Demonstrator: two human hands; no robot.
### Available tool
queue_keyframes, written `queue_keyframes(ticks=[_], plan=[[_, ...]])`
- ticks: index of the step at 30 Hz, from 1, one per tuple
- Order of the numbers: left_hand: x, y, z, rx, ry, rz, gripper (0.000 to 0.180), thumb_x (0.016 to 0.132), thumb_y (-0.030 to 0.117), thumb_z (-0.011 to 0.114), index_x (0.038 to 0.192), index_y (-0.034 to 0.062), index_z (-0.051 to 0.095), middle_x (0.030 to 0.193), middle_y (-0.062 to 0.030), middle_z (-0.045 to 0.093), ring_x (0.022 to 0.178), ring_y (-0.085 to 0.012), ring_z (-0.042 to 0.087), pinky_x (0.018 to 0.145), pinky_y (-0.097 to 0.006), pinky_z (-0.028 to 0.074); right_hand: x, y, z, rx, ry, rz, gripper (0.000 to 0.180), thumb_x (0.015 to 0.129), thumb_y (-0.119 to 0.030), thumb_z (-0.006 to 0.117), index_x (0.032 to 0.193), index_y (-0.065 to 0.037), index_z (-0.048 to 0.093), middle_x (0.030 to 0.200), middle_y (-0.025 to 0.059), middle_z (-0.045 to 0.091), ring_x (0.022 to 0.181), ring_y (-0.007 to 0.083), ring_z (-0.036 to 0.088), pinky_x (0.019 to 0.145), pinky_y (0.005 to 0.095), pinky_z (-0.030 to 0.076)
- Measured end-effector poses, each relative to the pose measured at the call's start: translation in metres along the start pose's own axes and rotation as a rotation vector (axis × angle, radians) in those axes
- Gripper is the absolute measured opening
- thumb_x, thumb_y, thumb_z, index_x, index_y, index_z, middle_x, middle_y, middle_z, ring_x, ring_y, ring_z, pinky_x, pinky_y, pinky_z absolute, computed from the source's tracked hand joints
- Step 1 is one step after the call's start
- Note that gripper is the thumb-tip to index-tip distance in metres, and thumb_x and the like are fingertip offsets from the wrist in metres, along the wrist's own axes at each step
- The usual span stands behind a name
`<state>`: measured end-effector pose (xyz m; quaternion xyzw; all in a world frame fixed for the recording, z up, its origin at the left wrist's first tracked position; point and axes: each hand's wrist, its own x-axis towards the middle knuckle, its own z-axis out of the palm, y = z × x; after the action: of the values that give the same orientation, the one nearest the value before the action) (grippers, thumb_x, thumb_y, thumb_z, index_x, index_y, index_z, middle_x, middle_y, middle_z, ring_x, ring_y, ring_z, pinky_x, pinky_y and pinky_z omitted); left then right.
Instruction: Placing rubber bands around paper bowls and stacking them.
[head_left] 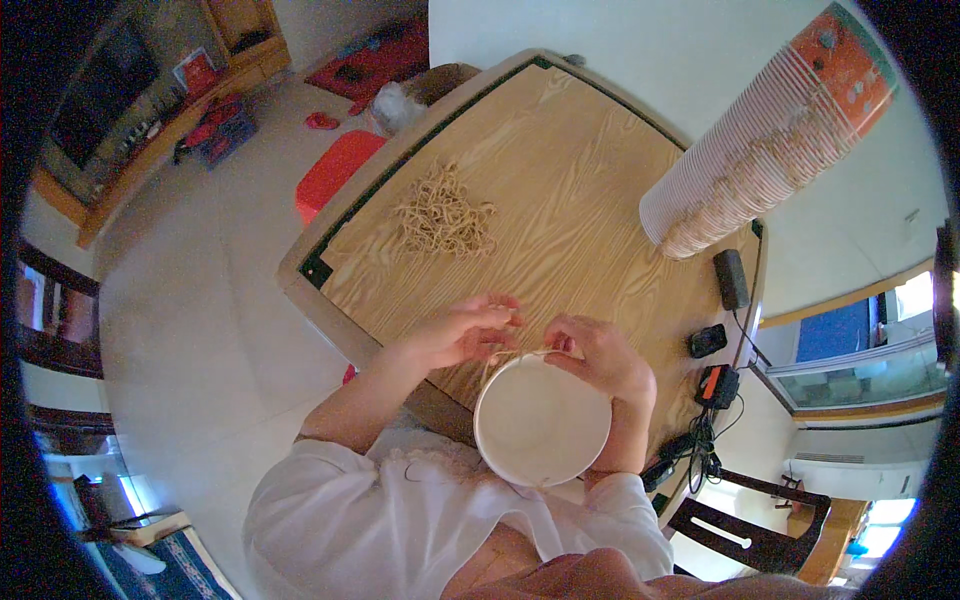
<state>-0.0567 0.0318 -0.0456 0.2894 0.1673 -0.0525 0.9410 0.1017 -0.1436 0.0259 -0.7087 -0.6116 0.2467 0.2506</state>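
A white round paper bucket rests against my body at the table's near edge, its open mouth facing up. Over its far rim, a thin tan cord runs between my hands. My left hand is just beyond the rim on the left, fingers drawn together at one end of the cord. Curled at the rim's far right side, my right hand pinches the cord. The fingertips are small and partly hidden. Farther left on the table lies a loose pile of tan cords.
A tall leaning stack of nested paper buckets, with cords along its side, stands at the far right. A black adapter, a small black device and coiled cables line the right edge. A red stool stands beyond the left edge.
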Motion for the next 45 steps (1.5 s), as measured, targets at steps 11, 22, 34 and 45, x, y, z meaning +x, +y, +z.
queue_keyframes(ticks=[11,22,34,45], plan=[[-0.056,0.001,0.046,0.039,-0.193,0.252,0.047,0.087,0.013,0.060,0.128,0.0106,0.039,0.129,-0.0106,0.045,0.110,-0.0245,0.054,0.085,-0.037,0.051,0.002,-0.008,-0.001,-0.117,0.194,-0.141,0.021,0.074,-0.006,0.067,0.092,-0.004,0.056,0.076,0.0112,0.058,0.071,0.0270,0.060,0.063,0.0362,0.049],[0.048,0.020,0.074,0.919,-0.108,0.360,0.040,0.082,0.020,0.066,0.116,0.0056,0.050,0.105,-0.0091,0.057,0.091,-0.0164,0.058,0.076,-0.030,0.049,-0.023,0.011,-0.023,-0.062,0.403,0.254,0.017,0.090,-0.013,0.054,0.100,0.000,0.056,0.083,0.0121,0.063,0.075,0.0209,0.063,0.067,0.0317,0.049],[-0.020,0.006,0.024,1.520,0.459,0.512,0.015,0.077,0.017,0.064,0.083,0.0029,0.060,0.078,-0.0151,0.063,0.070,-0.0316,0.061,0.063,-0.041,0.047,-0.013,-0.011,-0.024,-0.239,0.353,-0.131,0.016,0.086,-0.015,0.060,0.099,-0.006,0.061,0.089,0.0111,0.063,0.077,0.0250,0.063,0.069,0.0340,0.051],[-0.045,0.058,0.024,1.726,0.611,0.575,0.013,0.081,0.014,0.057,0.080,0.0013,0.060,0.075,-0.0183,0.061,0.073,-0.0339,0.062,0.065,-0.044,0.048,0.018,-0.035,0.014,-0.570,-0.386,-0.390,0.026,0.089,-0.031,0.052,0.092,-0.005,0.056,0.081,0.0134,0.058,0.072,0.0337,0.060,0.060,0.0415,0.049]])
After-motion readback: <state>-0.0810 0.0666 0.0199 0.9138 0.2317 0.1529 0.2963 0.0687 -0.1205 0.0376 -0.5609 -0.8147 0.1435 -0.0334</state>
